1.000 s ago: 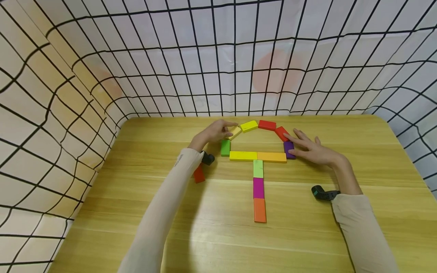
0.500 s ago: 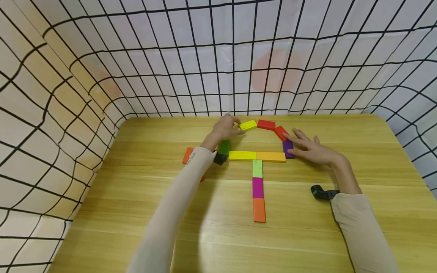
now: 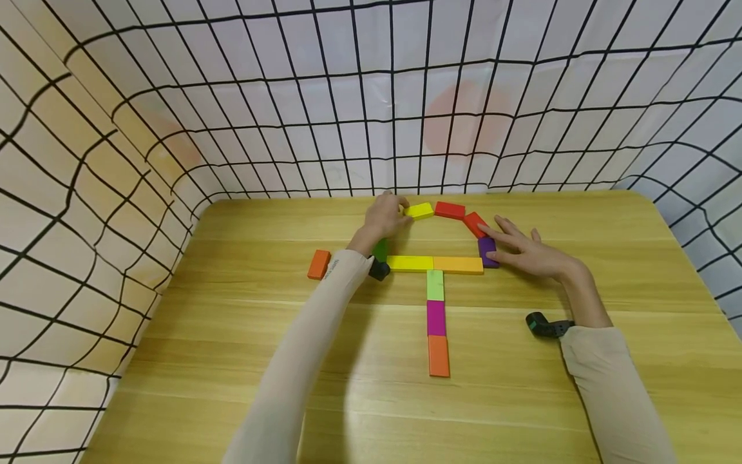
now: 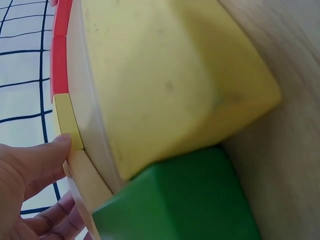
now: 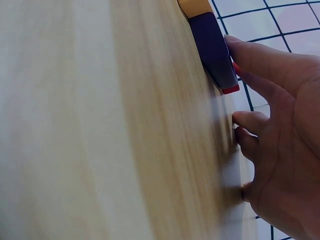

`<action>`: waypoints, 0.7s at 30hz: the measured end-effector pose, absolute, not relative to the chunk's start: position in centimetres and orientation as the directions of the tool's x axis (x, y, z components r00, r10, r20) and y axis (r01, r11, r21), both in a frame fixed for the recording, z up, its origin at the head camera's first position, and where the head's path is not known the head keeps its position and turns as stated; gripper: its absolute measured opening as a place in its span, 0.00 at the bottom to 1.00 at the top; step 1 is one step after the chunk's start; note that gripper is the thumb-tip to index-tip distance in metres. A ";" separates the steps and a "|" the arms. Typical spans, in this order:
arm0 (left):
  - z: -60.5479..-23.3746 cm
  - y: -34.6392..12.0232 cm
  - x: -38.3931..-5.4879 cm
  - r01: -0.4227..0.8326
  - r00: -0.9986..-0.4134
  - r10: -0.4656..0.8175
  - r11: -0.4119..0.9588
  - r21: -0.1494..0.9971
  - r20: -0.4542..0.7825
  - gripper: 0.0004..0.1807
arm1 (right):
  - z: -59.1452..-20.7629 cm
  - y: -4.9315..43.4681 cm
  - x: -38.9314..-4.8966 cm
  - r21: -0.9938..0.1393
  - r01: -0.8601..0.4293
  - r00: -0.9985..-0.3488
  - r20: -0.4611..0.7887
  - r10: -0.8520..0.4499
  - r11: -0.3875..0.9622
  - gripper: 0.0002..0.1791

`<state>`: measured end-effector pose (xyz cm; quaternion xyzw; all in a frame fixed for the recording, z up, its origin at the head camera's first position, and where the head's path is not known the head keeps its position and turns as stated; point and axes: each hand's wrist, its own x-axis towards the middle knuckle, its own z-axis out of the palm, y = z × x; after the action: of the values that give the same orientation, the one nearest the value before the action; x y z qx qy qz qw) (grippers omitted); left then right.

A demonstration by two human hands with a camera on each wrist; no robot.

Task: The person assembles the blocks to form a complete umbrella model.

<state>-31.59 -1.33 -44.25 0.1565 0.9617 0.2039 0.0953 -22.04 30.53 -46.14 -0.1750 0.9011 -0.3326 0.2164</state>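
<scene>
My left hand [image 3: 387, 216] is at the arc's upper left, thumb and index finger pinching the near end of a yellow block [image 3: 420, 211]. In the left wrist view a pale yellow block [image 4: 90, 182] lies between that block and a green block [image 4: 190, 200]; from the head the hand covers it. My right hand [image 3: 530, 252] rests at the arc's right side with fingers spread and fairly straight. Its thumb touches a purple block [image 3: 488, 252], and its index fingertip meets a red block [image 3: 475, 224]. Another red block [image 3: 449, 210] tops the arc.
A yellow block [image 3: 410, 263] and an orange-yellow block [image 3: 458, 265] form a row under the arc. Below runs a column of light green [image 3: 435, 285], magenta [image 3: 436, 318] and orange [image 3: 438, 356] blocks. A loose orange block [image 3: 319, 264] lies left. Netting [image 3: 394, 129] surrounds the wooden table [image 3: 232, 361].
My left hand has moved right from the pale yellow block to the yellow one. Its sleeve uncovers the loose orange block and hides a red one. The right hand stays put.
</scene>
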 end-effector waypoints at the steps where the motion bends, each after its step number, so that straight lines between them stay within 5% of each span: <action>1: -44.3 -1.3 -31.6 0.264 -0.933 0.340 0.868 0.422 -0.116 0.21 | -46.1 30.5 -22.0 -0.676 -0.171 -0.845 -0.274 -0.460 0.717 0.39; 21: -44.6 -1.3 -31.7 0.277 -0.936 0.339 0.877 0.392 -0.097 0.21 | -46.2 30.6 -22.1 -0.670 -0.185 -0.841 -0.271 -0.469 0.719 0.39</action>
<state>-31.70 -1.28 -44.58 0.1597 0.9654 0.1894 0.0818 -22.09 30.58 -46.23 -0.1815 0.9014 -0.3283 0.2162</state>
